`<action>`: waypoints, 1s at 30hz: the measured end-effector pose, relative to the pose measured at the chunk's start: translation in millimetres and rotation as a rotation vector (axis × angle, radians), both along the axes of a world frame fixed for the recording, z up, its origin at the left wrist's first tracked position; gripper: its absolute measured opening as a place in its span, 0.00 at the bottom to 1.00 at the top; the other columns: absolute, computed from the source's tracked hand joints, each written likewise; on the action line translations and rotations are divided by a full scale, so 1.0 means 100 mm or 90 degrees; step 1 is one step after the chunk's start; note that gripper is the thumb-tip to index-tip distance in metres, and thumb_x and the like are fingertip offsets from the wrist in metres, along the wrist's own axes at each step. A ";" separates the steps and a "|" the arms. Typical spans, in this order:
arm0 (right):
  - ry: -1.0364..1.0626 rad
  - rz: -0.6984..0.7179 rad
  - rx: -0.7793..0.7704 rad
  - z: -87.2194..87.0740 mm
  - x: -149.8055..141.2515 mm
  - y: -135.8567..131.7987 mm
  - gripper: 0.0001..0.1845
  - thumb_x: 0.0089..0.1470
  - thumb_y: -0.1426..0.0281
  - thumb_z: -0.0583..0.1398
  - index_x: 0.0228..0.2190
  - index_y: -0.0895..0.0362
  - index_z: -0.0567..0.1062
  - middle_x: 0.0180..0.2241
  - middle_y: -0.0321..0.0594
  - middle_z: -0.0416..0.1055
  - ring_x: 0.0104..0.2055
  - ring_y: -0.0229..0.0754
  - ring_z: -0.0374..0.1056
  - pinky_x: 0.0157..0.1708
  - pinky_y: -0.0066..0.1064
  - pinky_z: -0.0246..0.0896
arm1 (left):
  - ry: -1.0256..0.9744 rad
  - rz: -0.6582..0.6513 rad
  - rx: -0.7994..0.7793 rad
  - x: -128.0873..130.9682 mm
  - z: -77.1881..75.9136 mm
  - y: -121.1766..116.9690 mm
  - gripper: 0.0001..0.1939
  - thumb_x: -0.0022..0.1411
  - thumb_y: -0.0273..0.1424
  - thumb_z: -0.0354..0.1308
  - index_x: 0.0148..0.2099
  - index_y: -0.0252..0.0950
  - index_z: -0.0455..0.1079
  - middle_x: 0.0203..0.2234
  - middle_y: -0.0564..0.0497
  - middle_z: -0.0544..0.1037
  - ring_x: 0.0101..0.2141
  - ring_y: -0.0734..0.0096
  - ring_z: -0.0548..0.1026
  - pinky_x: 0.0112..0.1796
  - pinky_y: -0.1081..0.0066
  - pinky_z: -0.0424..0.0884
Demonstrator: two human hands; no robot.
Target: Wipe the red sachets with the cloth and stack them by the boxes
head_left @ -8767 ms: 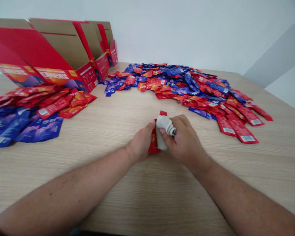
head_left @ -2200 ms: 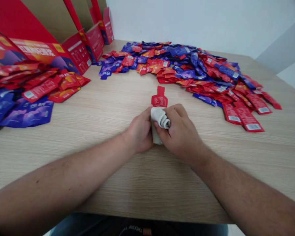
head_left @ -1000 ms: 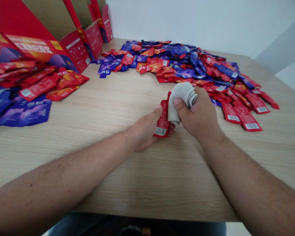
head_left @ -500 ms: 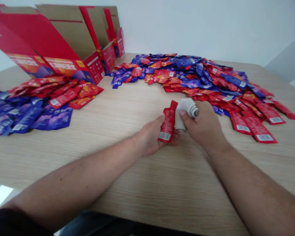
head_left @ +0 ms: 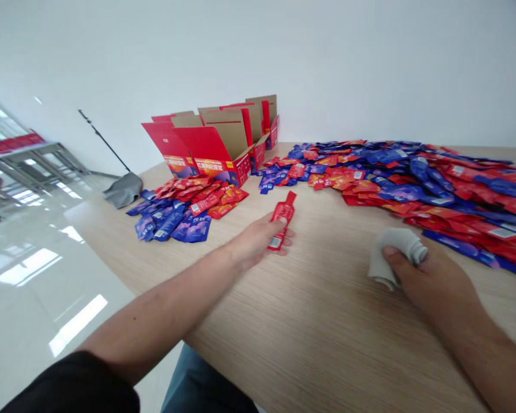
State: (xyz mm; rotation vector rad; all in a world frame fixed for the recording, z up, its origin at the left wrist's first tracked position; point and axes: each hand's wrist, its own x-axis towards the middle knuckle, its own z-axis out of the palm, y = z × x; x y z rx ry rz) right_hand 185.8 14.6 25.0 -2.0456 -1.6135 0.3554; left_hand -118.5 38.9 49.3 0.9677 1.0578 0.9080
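- Pinching a red spouted sachet [head_left: 286, 211] between thumb and fingers, the left hand [head_left: 258, 241] reaches toward 1 o'clock over the wooden tabletop [head_left: 327, 350]; it is only partly closed, with the other fingers loosely curled beneath.
- Gripping a folded off-white cloth [head_left: 395, 255], the right hand [head_left: 432, 281] rests near the tabletop well apart from the left hand, toward 4 o'clock from it. Its thumb lies over the cloth, and its fingers curl around the cloth's far side.
- The sachet sits in the left hand's grip, clear of the tabletop, with its narrow spout tab toward 1 o'clock and its barcoded end toward 7 o'clock. Its long axis runs along that tilted line.
- The sachet likely weighs little and feels thin and flexible, with a slick printed film that may slide if pinched at a corner. The wider body seems the surest place to take hold, since the narrow tab may bend.
- The cloth looks soft and light and should give easily under the fingers; its folded bulk offers a simple grip.
- A large heap of red and blue sachets [head_left: 430, 183] spreads from 12 to 3 o'clock, just beyond the right hand.
- Red cardboard display boxes [head_left: 210, 149] stand toward 11 o'clock, with a smaller heap of sachets [head_left: 189, 209] in front of them.
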 end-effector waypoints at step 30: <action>0.064 0.031 0.017 -0.14 0.01 0.04 0.16 0.49 0.49 0.57 0.28 0.47 0.71 0.30 0.45 0.75 0.33 0.57 0.73 0.34 0.48 0.66 | 1.277 0.237 0.313 -2.32 0.58 1.38 0.36 0.63 0.33 0.55 0.72 0.35 0.56 0.59 0.30 0.66 0.59 0.39 0.63 0.53 0.49 0.66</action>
